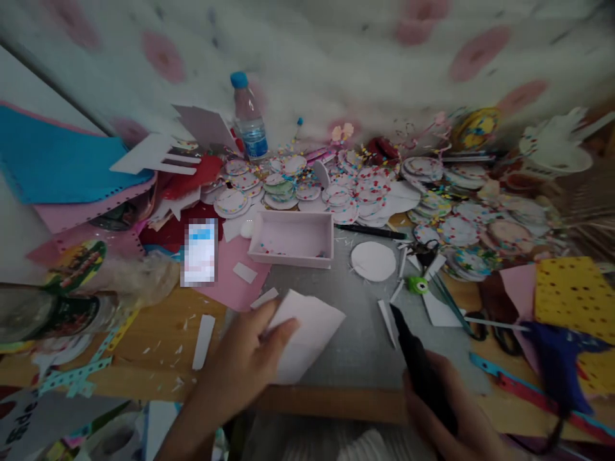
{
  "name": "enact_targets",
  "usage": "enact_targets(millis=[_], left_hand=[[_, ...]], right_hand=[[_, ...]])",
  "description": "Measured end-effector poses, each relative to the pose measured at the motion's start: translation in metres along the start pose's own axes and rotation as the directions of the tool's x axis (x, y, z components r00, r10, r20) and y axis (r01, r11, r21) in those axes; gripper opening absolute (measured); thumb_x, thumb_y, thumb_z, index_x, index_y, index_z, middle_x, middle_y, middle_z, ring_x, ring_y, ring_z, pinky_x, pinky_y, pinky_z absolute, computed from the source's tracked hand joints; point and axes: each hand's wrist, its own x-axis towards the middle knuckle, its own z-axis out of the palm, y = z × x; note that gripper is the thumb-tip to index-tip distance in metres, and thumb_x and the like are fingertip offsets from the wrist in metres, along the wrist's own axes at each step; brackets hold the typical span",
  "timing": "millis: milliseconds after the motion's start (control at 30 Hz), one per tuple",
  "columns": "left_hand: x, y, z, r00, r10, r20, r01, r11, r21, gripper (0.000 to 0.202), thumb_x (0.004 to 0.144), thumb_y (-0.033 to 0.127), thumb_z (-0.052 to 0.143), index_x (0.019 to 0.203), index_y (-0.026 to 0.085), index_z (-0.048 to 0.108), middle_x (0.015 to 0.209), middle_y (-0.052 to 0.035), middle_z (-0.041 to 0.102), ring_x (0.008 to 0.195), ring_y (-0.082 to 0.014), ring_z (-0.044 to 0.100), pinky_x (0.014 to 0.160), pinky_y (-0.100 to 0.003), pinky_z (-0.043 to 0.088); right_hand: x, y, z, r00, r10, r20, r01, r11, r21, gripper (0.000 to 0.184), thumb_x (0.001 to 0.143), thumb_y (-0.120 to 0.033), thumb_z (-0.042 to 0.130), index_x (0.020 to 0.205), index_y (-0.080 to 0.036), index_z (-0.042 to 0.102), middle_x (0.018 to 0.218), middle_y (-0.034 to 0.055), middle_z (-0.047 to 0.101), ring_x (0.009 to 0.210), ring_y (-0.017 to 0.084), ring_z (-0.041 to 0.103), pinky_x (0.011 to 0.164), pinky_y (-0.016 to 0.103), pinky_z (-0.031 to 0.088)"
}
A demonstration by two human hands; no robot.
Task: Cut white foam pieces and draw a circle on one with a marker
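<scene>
Head view: in front of the open box point(292, 259), the left hand point(257, 351) pinches white paper point(310, 336) — the right hand point(461, 410), at the box's front right, grips a black tool point(417, 362). A white disc point(373, 261) lies right of the box.
</scene>
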Motion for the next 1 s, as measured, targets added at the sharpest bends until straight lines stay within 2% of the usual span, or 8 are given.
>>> enact_targets(millis=[100,233,300,400,533,700,833,1000], left_hand=[[0.006,-0.01,-0.014,0.994,-0.073,0.087,0.094,0.956,-0.277,0.029,0.087,0.044,0.053,0.098,0.018,0.061,0.085,-0.0023,0.068,0.079,-0.0196,0.062,0.061,-0.024,0.046],[0.014,-0.025,-0.009,0.978,-0.035,0.208,0.115,0.914,-0.389,0.031,0.085,0.044,0.056,0.103,0.017,0.056,0.091,-0.0027,0.065,0.081,-0.0186,0.062,0.063,-0.025,0.046],[0.024,-0.029,-0.002,0.955,0.052,0.291,0.045,0.947,-0.317,0.03,0.087,0.042,0.052,0.103,0.017,0.053,0.093,-0.0036,0.065,0.082,-0.0188,0.063,0.064,-0.026,0.048],[0.046,-0.029,0.01,0.898,0.197,0.394,-0.154,0.978,-0.138,0.029,0.087,0.04,0.049,0.102,0.016,0.054,0.097,-0.0055,0.066,0.087,-0.0197,0.064,0.069,-0.028,0.05],[0.069,-0.018,0.026,0.885,0.259,0.387,-0.28,0.96,-0.002,0.039,0.082,0.041,0.056,0.113,0.017,0.055,0.113,-0.0084,0.064,0.104,-0.0244,0.061,0.088,-0.036,0.048],[0.05,-0.012,0.049,0.949,0.263,0.175,-0.302,0.918,0.257,0.088,0.067,0.049,0.071,0.137,0.011,0.034,0.146,-0.0227,0.035,0.137,-0.0405,0.026,0.111,-0.056,0.017],[0.025,-0.028,0.079,0.959,0.251,0.135,-0.285,0.823,0.491,0.134,0.037,0.068,0.079,0.144,0.01,0.021,0.152,-0.0263,0.021,0.14,-0.0435,0.016,0.112,-0.058,0.016],[0.008,-0.037,0.087,0.946,0.3,0.121,-0.321,0.833,0.451,0.127,0.048,0.052,0.083,0.146,0.016,0.012,0.149,-0.0208,0.026,0.139,-0.0382,0.022,0.112,-0.056,0.021]], right_hand=[[0.006,0.008,0.001,0.999,0.008,0.034,-0.015,0.975,0.22,0.018,0.092,-0.037,0.048,0.104,-0.025,0.052,0.074,0.0001,0.066,0.063,0.015,0.065,0.058,0.021,0.054],[0.004,0.02,0.004,0.997,0.067,0.046,-0.081,0.879,0.47,0.024,0.094,-0.038,0.047,0.114,-0.027,0.048,0.088,0.0027,0.066,0.062,0.014,0.064,0.054,0.023,0.053],[0.002,0.022,0.006,0.995,0.089,0.041,-0.097,0.835,0.541,0.031,0.093,-0.04,0.049,0.12,-0.026,0.044,0.095,0.0048,0.065,0.056,0.013,0.062,0.047,0.024,0.051],[-0.001,0.02,0.008,0.99,0.123,0.061,-0.135,0.795,0.591,0.03,0.093,-0.043,0.048,0.117,-0.025,0.042,0.073,-0.0005,0.063,0.046,0.011,0.055,0.041,0.022,0.047],[-0.003,0.021,0.011,0.991,0.11,0.08,-0.136,0.791,0.596,0.029,0.092,-0.046,0.049,0.111,-0.026,0.042,0.067,-0.0035,0.06,0.042,0.01,0.052,0.037,0.02,0.044],[-0.002,0.035,0.01,0.995,0.099,0.018,-0.094,0.847,0.523,0.029,0.091,-0.047,0.05,0.109,-0.025,0.042,0.064,-0.0049,0.057,0.042,0.012,0.053,0.039,0.023,0.044],[0.002,0.047,0.007,0.996,-0.03,-0.079,0.052,0.955,0.292,0.029,0.093,-0.042,0.049,0.115,-0.024,0.043,0.07,-0.0023,0.058,0.055,0.015,0.057,0.051,0.025,0.047],[0.008,0.047,-0.004,0.972,-0.231,-0.049,0.227,0.972,-0.066,0.031,0.094,-0.038,0.046,0.12,-0.023,0.047,0.102,0.0067,0.066,0.09,0.021,0.064,0.074,0.029,0.051]])
